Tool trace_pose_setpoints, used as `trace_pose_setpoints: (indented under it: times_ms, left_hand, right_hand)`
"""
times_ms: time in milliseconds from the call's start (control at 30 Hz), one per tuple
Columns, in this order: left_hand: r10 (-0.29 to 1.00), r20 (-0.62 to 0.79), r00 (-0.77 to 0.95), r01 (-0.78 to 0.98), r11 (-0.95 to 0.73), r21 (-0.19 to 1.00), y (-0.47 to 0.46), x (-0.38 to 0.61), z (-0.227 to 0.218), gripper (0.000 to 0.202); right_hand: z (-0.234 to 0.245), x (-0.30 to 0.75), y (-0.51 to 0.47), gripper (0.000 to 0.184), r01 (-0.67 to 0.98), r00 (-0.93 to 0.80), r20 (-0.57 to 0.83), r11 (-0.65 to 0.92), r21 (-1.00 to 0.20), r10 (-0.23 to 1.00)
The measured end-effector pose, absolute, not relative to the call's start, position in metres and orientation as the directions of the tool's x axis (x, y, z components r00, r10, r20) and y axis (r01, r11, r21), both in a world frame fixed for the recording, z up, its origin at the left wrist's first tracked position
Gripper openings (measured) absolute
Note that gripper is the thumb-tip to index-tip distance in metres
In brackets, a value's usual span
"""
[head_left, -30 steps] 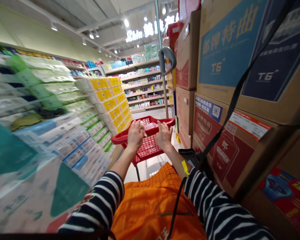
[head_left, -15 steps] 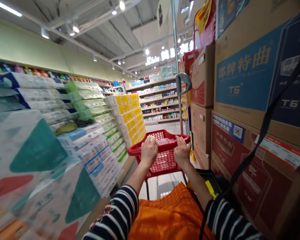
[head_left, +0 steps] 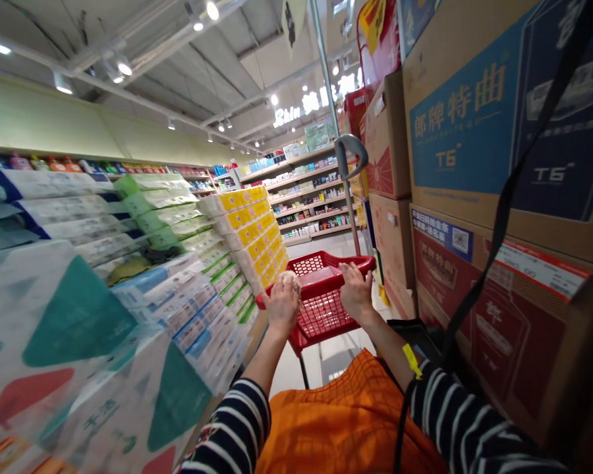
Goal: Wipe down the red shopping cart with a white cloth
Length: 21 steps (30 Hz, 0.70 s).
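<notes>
A red plastic shopping cart basket (head_left: pixel 326 309) stands in front of me in a narrow aisle. My left hand (head_left: pixel 282 304) is closed round the near rim of the red cart, with something pale and small showing at its fingertips. My right hand (head_left: pixel 356 291) grips the same rim further right, fingers curled over it. Both arms wear navy and white striped sleeves, and a yellow tag hangs at my right wrist (head_left: pixel 412 360). An orange vest (head_left: pixel 346 421) covers my front.
Stacked packs of tissue and toilet paper (head_left: pixel 143 276) line the left. Tall stacks of cardboard liquor boxes (head_left: pixel 479 171) crowd the right. A metal pole with a grey hook (head_left: pixel 348 151) rises beside the cart. Shelves of goods (head_left: pixel 306 197) close the aisle's far end. A black strap (head_left: pixel 499 224) crosses my right.
The view has swung up and slightly left as I moved along the aisle with the cart. Both hands have stayed on the cart's rim throughout.
</notes>
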<state>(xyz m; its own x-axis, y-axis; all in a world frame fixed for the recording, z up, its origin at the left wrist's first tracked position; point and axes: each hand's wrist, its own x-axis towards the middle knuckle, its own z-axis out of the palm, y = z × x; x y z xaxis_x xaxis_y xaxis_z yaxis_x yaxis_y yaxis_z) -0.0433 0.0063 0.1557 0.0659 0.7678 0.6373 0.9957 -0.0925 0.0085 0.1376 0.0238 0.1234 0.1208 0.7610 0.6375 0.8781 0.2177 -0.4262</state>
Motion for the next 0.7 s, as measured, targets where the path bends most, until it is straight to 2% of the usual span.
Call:
trace_pose_setpoints:
  times_ms: [100, 267, 333, 433, 600, 700]
  left_hand:
    - [0.761, 0.635, 0.132, 0.987, -0.158, -0.017, 0.009, -0.024, 0.156, 0.041]
    - [0.717, 0.601, 0.354, 0.922, -0.374, -0.097, 0.016, 0.037, 0.157, 0.039]
    - [0.708, 0.596, 0.380, 0.910, -0.401, -0.104, 0.017, 0.041, 0.157, 0.038]
    - [0.721, 0.619, 0.312, 0.935, -0.348, -0.066, 0.015, 0.015, 0.153, 0.036]
    - [0.749, 0.660, 0.061, 0.993, -0.114, 0.037, 0.007, -0.062, 0.143, 0.038]
    - [0.734, 0.679, -0.024, 0.997, -0.033, 0.071, 0.007, -0.081, 0.139, 0.039]
  right_hand:
    - [0.123, 0.137, 0.024, 0.057, 0.871, 0.123, 0.644, 0.229, -0.435, 0.755]
    - [0.124, 0.140, 0.021, 0.053, 0.879, 0.100, 0.647, 0.238, -0.413, 0.756]
    - [0.125, 0.142, 0.020, 0.052, 0.882, 0.099, 0.648, 0.235, -0.409, 0.756]
    - [0.126, 0.143, 0.019, 0.054, 0.882, 0.106, 0.648, 0.230, -0.412, 0.755]
    - [0.126, 0.140, 0.020, 0.057, 0.879, 0.105, 0.660, 0.240, -0.411, 0.743]
    - [0.126, 0.137, 0.020, 0.058, 0.883, 0.083, 0.657, 0.251, -0.397, 0.749]
